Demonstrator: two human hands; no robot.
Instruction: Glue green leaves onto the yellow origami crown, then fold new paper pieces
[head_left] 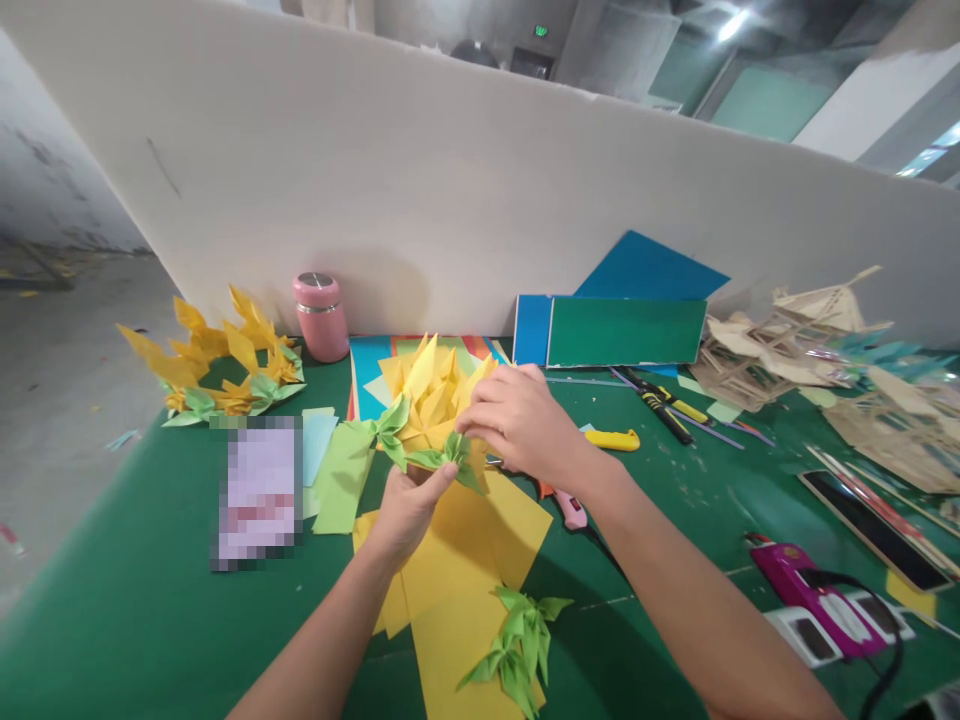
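Observation:
A folded yellow paper flower [427, 390] with pointed petals is held above the middle of the table. Green folded-paper leaves [393, 430] sit around its lower edge. My left hand [409, 505] grips it from below, the thumb pressed on a green leaf at the front. At the flower's right side, the bent fingers of my right hand [517, 415] close on its edge; the fingertips are partly hidden by the petals. Beneath my hands lie yellow paper sheets [450, 570], with several loose green paper leaves [517, 645] on top near the front.
At left stand a ring of orange-yellow paper petals [240, 350] and a pink flask [322, 315]. Light green paper strips [345, 475] lie beside my left hand. To the right are a yellow cutter [611, 440], pliers [664, 410], wooden models [757, 350] and a magenta device [814, 595].

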